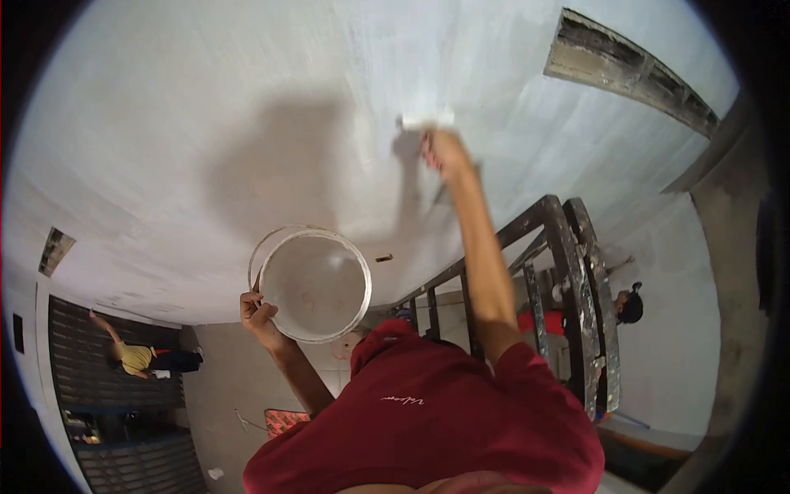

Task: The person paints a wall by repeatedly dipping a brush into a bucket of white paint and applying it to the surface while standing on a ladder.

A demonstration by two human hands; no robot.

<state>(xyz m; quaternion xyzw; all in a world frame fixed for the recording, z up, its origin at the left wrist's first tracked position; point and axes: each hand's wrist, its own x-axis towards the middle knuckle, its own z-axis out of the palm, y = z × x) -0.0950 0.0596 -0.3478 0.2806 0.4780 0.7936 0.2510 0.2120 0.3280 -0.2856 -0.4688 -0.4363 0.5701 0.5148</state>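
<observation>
My left hand (259, 315) is closed on the rim of a round white paint bucket (317, 284), at the side where its thin wire handle (262, 247) loops up. The bucket's mouth faces me, with pale smears inside. My right hand (444, 152), arm stretched up, is closed round a paint roller; its white head (426, 120) lies against the pale painted wall (485, 74). Motion blurs this hand, and its grip covers most of the roller's handle. Shadows of the bucket and my arm fall on the wall.
A dark, paint-spattered ladder (568, 272) stands close at my right. Openings break the wall at upper right (629, 70) and far left (56, 251). One person in yellow (136, 358) is by dark shutters (107, 354); another in red (543, 321) is behind the ladder.
</observation>
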